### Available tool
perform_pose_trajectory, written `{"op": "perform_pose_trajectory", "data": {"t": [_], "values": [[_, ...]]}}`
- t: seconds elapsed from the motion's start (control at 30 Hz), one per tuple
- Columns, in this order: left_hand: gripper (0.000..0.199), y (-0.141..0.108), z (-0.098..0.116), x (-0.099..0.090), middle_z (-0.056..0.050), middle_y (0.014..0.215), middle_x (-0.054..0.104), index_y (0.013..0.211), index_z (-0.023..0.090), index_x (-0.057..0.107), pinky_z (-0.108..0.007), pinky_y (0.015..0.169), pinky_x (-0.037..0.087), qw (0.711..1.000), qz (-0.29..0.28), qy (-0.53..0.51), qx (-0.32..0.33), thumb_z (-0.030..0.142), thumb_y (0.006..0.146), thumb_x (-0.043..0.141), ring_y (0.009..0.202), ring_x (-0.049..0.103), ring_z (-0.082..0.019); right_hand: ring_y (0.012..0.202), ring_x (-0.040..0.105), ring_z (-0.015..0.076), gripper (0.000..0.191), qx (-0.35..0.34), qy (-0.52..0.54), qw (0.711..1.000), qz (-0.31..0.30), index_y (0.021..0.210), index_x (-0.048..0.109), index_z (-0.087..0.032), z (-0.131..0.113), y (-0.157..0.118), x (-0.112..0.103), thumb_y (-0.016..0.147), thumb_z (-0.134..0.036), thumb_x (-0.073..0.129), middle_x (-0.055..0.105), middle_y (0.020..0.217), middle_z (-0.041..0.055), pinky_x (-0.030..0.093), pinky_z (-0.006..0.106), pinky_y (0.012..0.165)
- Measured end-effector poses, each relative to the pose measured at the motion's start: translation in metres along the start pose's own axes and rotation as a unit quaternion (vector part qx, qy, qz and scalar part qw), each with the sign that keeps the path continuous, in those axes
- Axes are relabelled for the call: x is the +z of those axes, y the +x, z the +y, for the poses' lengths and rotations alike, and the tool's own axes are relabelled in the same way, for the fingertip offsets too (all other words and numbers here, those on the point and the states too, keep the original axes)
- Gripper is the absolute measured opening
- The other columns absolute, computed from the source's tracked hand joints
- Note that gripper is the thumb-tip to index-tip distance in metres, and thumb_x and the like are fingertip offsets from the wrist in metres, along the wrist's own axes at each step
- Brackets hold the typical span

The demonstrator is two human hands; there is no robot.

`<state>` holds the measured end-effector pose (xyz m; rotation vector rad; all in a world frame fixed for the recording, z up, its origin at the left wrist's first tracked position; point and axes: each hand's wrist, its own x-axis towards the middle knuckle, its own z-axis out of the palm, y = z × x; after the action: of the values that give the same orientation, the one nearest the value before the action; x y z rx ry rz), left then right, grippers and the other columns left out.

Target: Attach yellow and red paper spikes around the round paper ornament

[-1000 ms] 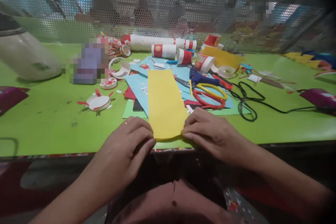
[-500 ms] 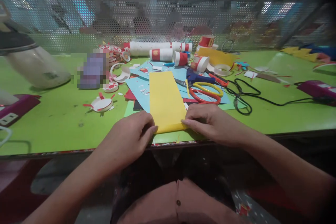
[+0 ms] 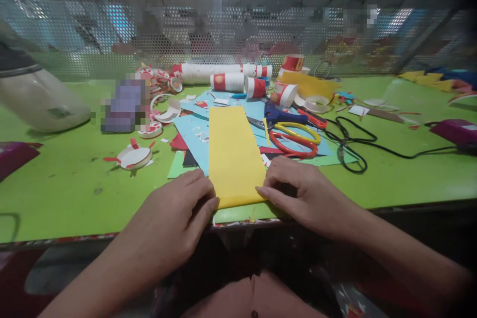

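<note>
A long strip of yellow paper (image 3: 234,154) lies lengthwise before me, its near edge turned over in a narrow fold. My left hand (image 3: 179,203) pinches the near left corner between thumb and fingers. At the near right corner, my right hand (image 3: 298,191) grips the paper the same way. Under the strip are sheets of light blue paper (image 3: 192,136), with red, black and green sheets partly showing. Scissors with red and yellow handles (image 3: 294,141) lie just right of the strip, beside a blue glue gun (image 3: 279,114).
Red-and-white paper cups (image 3: 229,82) and a long white tube (image 3: 210,73) lie along the back. A black cable (image 3: 346,136) coils at the right. A cut cup base with red tabs (image 3: 134,156) and a phone-like purple object (image 3: 124,107) are at left. Perforated metal mesh (image 3: 238,25) stands behind.
The view has tilted up slightly, so everything sits lower in the picture. Both hands keep their hold on the yellow paper, and the folded edge looks a little narrower.
</note>
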<state>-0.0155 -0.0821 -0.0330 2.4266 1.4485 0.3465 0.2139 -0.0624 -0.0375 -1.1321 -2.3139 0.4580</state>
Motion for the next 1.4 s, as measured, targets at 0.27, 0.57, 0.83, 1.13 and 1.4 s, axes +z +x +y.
{"op": "perform_pose_trajectory", "data": {"t": [0.27, 0.57, 0.83, 1.13, 1.4], "values": [[0.024, 0.003, 0.0, 0.0, -0.003, 0.075, 0.053, 0.071, 0.02, 0.049, -0.032, 0.057, 0.034, 1.0, -0.015, 0.017, -0.01, 0.032, 0.088, 0.037, 0.067, 0.046, -0.019, 0.068, 0.049, 0.0152, 0.02, 0.023, 0.008, 0.999, 0.025, 0.063, 0.051, -0.017, -0.001, 0.0, 0.004, 0.081, -0.017, 0.058, 0.054, 0.068, 0.0022, 0.037, 0.029, 0.061], [0.023, 0.011, 0.005, -0.003, -0.003, 0.071, 0.054, 0.065, 0.021, 0.049, -0.03, 0.052, 0.029, 0.997, -0.026, 0.071, -0.015, 0.03, 0.085, 0.04, 0.063, 0.046, -0.018, 0.069, 0.049, 0.0162, 0.019, 0.011, -0.02, 1.0, 0.022, 0.064, 0.051, -0.018, 0.001, -0.002, 0.005, 0.081, -0.02, 0.059, 0.054, 0.069, 0.0025, 0.037, 0.029, 0.061], [0.021, 0.011, 0.006, -0.006, -0.002, 0.069, 0.054, 0.064, 0.021, 0.048, -0.029, 0.053, 0.029, 0.997, -0.034, 0.074, -0.02, 0.028, 0.083, 0.041, 0.061, 0.046, -0.017, 0.065, 0.046, 0.0143, 0.018, 0.027, -0.044, 0.999, -0.01, 0.064, 0.048, -0.018, -0.001, 0.002, 0.004, 0.078, -0.016, 0.059, 0.052, 0.068, 0.0015, 0.034, 0.027, 0.057], [0.008, 0.008, 0.002, -0.002, -0.001, 0.073, 0.054, 0.082, 0.022, 0.048, -0.028, 0.051, 0.029, 0.998, 0.005, 0.051, -0.023, 0.029, 0.084, 0.044, 0.061, 0.046, -0.016, 0.074, 0.049, 0.0164, 0.009, 0.017, -0.036, 0.999, -0.009, 0.075, 0.053, -0.017, -0.001, -0.002, 0.004, 0.082, -0.014, 0.058, 0.054, 0.078, 0.0035, 0.037, 0.028, 0.064], [0.032, -0.005, 0.005, 0.01, -0.004, 0.082, 0.046, 0.105, 0.032, 0.062, -0.028, 0.053, 0.031, 0.995, 0.048, 0.056, 0.066, 0.015, 0.082, 0.047, 0.067, 0.044, -0.018, 0.082, 0.046, 0.0187, 0.021, -0.065, -0.069, 0.995, -0.015, 0.105, 0.057, -0.016, 0.0, -0.01, 0.005, 0.088, -0.01, 0.046, 0.051, 0.09, 0.0079, 0.038, 0.03, 0.068]]}}
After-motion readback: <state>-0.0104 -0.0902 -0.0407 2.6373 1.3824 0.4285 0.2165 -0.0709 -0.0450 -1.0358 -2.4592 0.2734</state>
